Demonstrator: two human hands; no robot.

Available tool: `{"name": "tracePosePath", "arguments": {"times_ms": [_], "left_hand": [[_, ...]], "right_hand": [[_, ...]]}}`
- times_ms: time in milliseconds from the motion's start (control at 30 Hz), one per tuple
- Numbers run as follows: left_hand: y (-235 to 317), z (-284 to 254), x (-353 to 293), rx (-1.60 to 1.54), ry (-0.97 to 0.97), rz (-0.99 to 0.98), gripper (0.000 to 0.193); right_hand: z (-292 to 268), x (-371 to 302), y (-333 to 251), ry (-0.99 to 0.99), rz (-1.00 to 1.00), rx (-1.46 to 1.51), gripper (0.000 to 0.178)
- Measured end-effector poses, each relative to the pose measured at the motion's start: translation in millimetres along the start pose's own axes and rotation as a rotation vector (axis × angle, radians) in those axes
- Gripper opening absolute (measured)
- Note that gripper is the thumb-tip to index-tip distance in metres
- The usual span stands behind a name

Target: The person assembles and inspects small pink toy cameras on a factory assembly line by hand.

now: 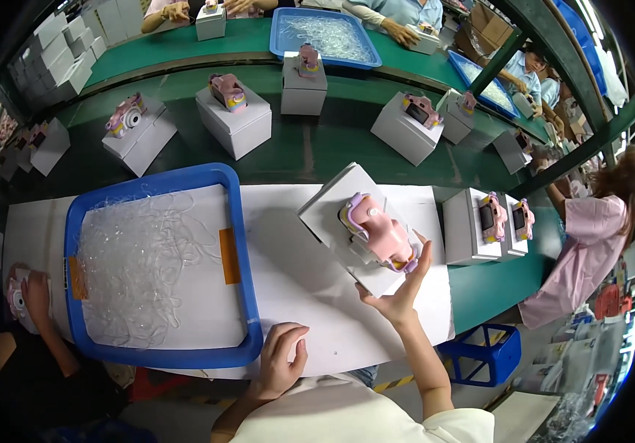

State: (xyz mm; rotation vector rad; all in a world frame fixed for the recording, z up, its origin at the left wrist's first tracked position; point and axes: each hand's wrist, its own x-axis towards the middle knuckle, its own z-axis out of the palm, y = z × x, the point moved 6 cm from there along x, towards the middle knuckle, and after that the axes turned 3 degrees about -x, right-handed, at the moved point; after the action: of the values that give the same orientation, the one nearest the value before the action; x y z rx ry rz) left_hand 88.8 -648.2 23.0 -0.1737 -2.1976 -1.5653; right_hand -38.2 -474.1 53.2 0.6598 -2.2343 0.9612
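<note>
My right hand grips the near edge of a white box, thumb at one corner and fingers stretched along the side. The box is tilted above the white work surface. On top of it lies a pink toy camera with purple and yellow trim, close to my fingertips. My left hand rests at the near table edge beside the blue tray, fingers loosely curled and thumb apart, with nothing visible in it. Clear elastic bands lie heaped in that tray.
Several white boxes topped with toy cameras stand on the green conveyor. Two more boxes sit at the right. A co-worker's hand touches a toy camera at the left. A blue stool and a person in pink are at the right.
</note>
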Motion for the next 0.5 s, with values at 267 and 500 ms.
{"name": "tracePosePath", "arguments": {"times_ms": [267, 500], "left_hand": [[44.3, -36.1, 60.3, -0.015, 0.179, 0.064, 0.029], [54.9, -23.1, 94.0, 0.162, -0.083, -0.039, 0.019]], "right_hand": [[-2.2, -13.8, -8.1, -0.152, 0.046, 0.153, 0.125], [-2.7, -28.6, -16.2, -0.205, 0.077, 0.319, 0.126]]}}
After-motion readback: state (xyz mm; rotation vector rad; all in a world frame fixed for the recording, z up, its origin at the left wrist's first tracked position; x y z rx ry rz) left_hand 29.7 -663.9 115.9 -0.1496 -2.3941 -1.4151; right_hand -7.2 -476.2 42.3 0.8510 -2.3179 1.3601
